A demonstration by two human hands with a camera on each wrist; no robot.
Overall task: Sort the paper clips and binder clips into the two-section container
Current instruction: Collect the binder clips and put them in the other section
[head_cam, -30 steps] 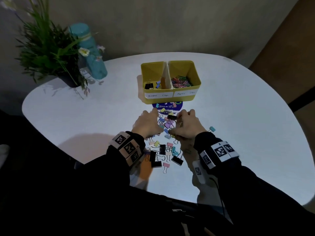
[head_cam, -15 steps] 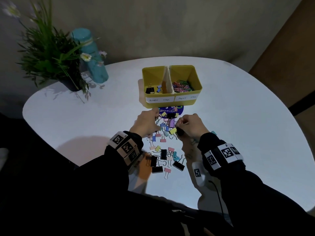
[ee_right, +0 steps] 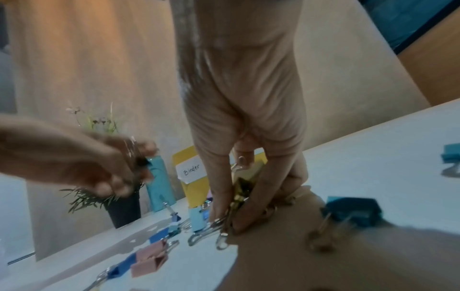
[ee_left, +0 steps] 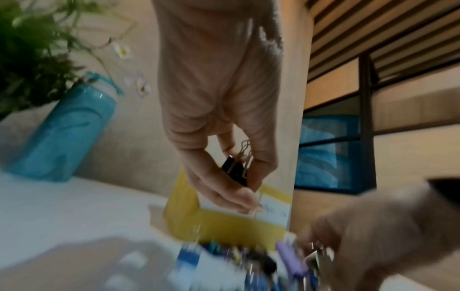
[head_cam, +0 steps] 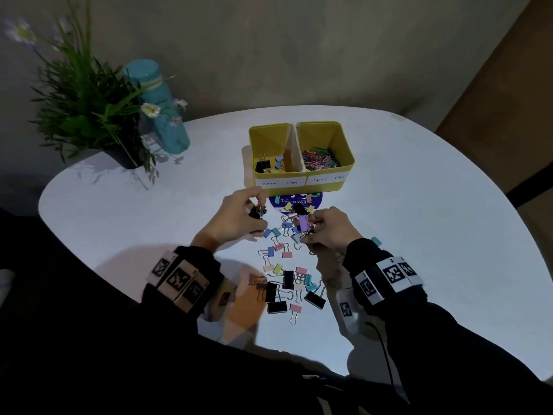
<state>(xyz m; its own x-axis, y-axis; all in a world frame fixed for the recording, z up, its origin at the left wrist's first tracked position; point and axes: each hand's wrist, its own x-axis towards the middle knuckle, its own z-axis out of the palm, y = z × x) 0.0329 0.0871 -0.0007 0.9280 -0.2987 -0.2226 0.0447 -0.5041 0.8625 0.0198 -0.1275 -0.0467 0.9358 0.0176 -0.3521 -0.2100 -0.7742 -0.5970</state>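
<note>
The black binder clip (ee_left: 236, 170) sits pinched in the left hand (head_cam: 236, 215), thumb and fingers (ee_left: 224, 189) clamped on its body, its wire handles pointing up and away from the palm. It hangs above the counter (head_cam: 419, 220), just in front of the yellow 2-section container (head_cam: 299, 187). The section labelled for binder clips is the left 1, and it lies directly ahead of this hand and slightly up, already holding a few clips; the right section holds a heap of paper clips (head_cam: 318, 159). The left hand is therefore the nearer 1 to the target section, and a short forward reach over the front wall looks like all the drop requires.

The right hand (head_cam: 329, 229) is down in the pile of binder clips (head_cam: 287, 265) scattered on the counter, its fingers (ee_right: 221, 196) closed around several clips at once, a purple clip (head_cam: 304, 224) among them. Many coloured and black clips lie loose nearer the person.

Farther out, a potted plant (head_cam: 89, 109) and a teal bottle (head_cam: 161, 115) stand at the counter's far left edge.
</note>
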